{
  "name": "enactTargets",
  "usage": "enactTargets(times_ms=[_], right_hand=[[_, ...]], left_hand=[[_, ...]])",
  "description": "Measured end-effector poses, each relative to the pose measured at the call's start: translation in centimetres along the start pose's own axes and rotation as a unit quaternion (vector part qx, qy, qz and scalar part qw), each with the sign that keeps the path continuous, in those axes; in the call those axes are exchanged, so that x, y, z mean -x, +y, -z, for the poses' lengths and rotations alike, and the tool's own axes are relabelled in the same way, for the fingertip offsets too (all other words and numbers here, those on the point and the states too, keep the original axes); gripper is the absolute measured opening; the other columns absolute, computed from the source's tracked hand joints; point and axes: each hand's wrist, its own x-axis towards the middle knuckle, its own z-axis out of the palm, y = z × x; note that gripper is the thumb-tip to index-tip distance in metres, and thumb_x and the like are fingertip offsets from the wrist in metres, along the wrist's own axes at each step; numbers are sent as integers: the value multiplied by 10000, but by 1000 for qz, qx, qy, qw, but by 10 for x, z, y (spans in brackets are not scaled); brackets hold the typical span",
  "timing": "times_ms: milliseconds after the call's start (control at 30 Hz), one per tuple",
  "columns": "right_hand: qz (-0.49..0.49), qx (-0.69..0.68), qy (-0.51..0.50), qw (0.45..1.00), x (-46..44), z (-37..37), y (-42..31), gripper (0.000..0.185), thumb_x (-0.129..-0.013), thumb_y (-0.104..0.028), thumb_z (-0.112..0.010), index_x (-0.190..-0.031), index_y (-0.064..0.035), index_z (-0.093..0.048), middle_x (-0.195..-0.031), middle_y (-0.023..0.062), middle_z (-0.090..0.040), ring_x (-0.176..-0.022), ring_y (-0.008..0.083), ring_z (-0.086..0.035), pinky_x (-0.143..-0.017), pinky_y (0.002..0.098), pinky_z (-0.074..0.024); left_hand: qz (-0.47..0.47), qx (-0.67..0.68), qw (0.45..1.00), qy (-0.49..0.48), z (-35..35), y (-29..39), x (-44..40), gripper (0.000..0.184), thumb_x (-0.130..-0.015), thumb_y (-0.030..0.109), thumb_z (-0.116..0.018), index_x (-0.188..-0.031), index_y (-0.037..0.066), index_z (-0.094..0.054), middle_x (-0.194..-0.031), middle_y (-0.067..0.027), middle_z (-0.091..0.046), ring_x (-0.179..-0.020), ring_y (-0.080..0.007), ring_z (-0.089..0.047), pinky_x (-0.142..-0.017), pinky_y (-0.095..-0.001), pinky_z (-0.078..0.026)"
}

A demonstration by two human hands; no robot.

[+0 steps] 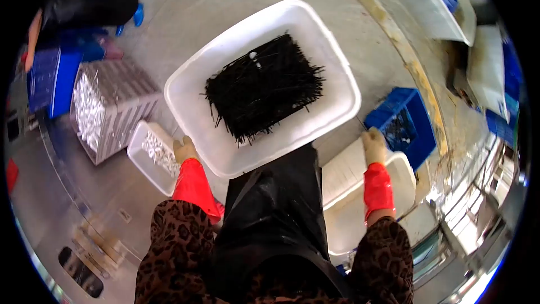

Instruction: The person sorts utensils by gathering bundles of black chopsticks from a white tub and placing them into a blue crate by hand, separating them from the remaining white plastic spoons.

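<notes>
A large white tub stands in front of me, holding a heap of thin black strips. My left hand, in a pale glove with a red cuff, is beside the tub's lower left side, its fingers apart and nothing visible in them; whether it touches the rim I cannot tell. Near that hand is a small white bin with small white pieces inside. My right hand, gloved alike, is over a white container and close to a blue crate. Its fingers are stretched out, with no object visible in them.
A grey slatted crate filled with shiny whitish pieces stands at the left. Behind it are blue bins and another person in a black apron. White tubs line the upper right. A black apron covers my front.
</notes>
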Motion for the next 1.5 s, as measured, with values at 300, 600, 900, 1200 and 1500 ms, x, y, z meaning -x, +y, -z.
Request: enactTargets(times_ms=[300,600,900,1200,1500], right_hand=[[64,153,-119,979,-100,-20,-110,561,-659,-404,-564,-1036,3,-480,-1017,208,-504,-964,303,-481,-819,329,-369],[41,119,-96,987,-132,-29,-89,405,-668,-364,-522,-853,-4,-547,-674,166,-572,-665,289,-566,-636,350,-429],[91,149,-162,971,-171,30,-94,343,-608,-263,-542,-809,14,-557,-725,206,-558,-702,337,-542,-639,366,-427],[37,33,-149,988,-121,105,-34,245,-579,-188,-550,-726,8,-554,-619,138,-548,-559,229,-527,-542,305,-418],[50,-13,-56,997,-113,112,-81,273,-564,-205,-545,-742,1,-563,-649,156,-566,-616,259,-555,-598,324,-433]], left_hand=[[157,2,972,-177,15,-53,-2,548,-669,331,-545,-1027,-74,-459,-917,-193,-547,-797,-269,-524,-725,-281,-401],[213,62,962,-158,10,-37,8,409,-614,142,-588,-966,-50,-507,-859,-114,-556,-770,-190,-505,-709,-272,-390],[194,194,950,-148,40,64,81,258,-588,39,-517,-836,-35,-514,-673,-61,-526,-589,-156,-483,-559,-247,-395],[209,195,948,-139,82,67,114,400,-538,15,-534,-933,-46,-510,-666,-73,-528,-542,-162,-480,-484,-274,-404],[124,344,922,-128,89,104,99,302,-552,-16,-513,-850,-59,-491,-700,-95,-532,-582,-173,-500,-530,-260,-419]])
